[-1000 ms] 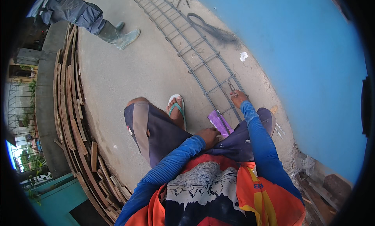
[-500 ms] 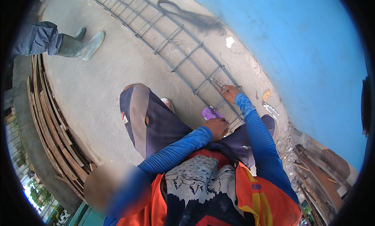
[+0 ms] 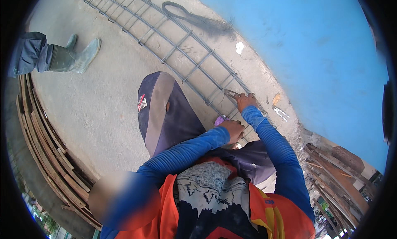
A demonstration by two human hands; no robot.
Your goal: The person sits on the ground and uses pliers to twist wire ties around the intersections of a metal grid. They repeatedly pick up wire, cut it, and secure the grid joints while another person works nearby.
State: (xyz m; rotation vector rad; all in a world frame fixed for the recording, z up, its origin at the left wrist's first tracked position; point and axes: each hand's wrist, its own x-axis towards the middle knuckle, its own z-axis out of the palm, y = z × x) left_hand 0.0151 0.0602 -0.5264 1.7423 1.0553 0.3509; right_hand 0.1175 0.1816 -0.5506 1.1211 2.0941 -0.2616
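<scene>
A long steel rebar cage (image 3: 197, 66) lies on the concrete, running from the far left down to my knees. My right hand (image 3: 246, 101) is closed around a pair of pincers (image 3: 230, 92), whose jaws point left at the cage's near part, by a crossing of bars. Nearer to me, my left hand (image 3: 233, 130) is curled at the near end of the cage; what its fingers hold, if anything, is hidden. Just beyond that hand lies a purple piece of wrapping (image 3: 219, 120), partly covered.
A bundle of thin tie wire (image 3: 196, 19) lies beyond the cage beside the blue wall (image 3: 314, 53). On the left, another person stands in rubber boots (image 3: 84, 57) near stacked wooden strips (image 3: 45, 152). Scrap boards (image 3: 339, 181) lie at right. A white scrap (image 3: 239, 47) sits near the wall.
My left knee has risen and swung right, and the view has shifted a little. My right hand stays at the cage with the pincers; the left stays near its end.
</scene>
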